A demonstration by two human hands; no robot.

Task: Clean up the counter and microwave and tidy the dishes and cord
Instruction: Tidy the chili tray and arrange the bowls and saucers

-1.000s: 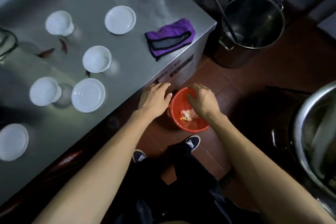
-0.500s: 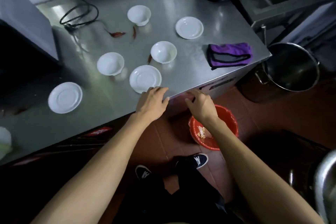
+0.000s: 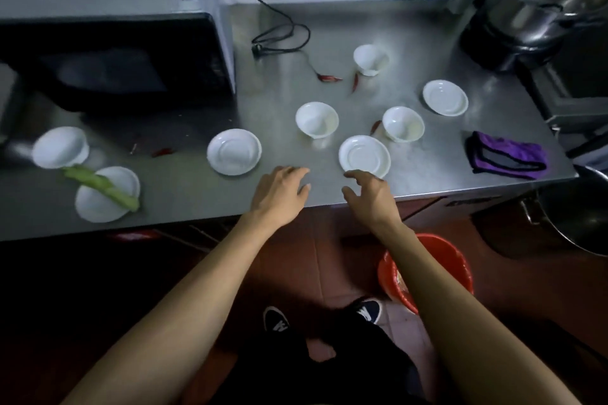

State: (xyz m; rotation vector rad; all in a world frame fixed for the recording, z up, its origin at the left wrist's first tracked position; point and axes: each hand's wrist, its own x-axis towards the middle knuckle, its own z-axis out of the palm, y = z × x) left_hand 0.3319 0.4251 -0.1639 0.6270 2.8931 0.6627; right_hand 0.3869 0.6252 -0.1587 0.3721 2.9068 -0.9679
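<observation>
Little looks done: bowls, saucers (image 3: 364,156) and chillies (image 3: 330,78) lie scattered across the bench (image 3: 427,174), cord (image 3: 279,39) loose; left hand (image 3: 279,192) and right hand (image 3: 370,196) hover empty, fingers relaxed.

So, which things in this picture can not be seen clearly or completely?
All in the head view:
- Red bin: the right forearm covers its contents.
- Microwave: interior dark; the left edge cuts it off.
- Cord: the far end runs behind the microwave.
- Left bowl: blurred.
- Plate under the green vegetable piece: partly covered.
- Steel pot on the floor: cut off by the right edge.
</observation>
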